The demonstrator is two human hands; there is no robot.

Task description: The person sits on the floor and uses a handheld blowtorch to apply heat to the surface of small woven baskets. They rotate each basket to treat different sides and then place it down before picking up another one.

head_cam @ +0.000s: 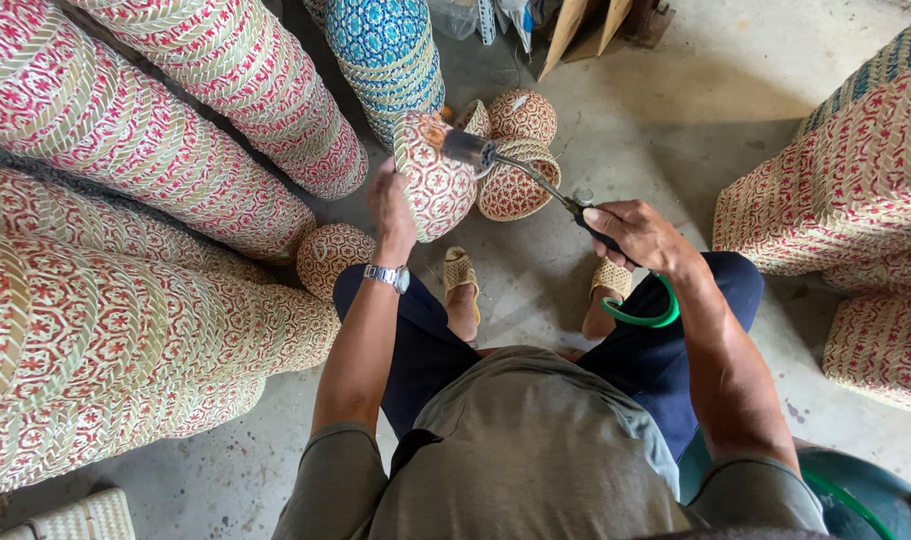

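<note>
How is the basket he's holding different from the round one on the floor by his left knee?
The held basket is lifted off the floor in the left hand, with the torch in the right hand aimed at it; the floor basket lies untouched beside the stacked baskets. The held basket looks taller and oval; the floor basket looks low and domed. Both are woven in a red and straw-coloured pattern.

Single head-worn view, aimed steeply down over the wearer's own chest and knees to the concrete floor point(536, 260). Close range: forearms fill mid-frame. Stacked woven baskets point(126, 130) bound left edge; more baskets point(846, 180) at right edge. No second view.
</note>
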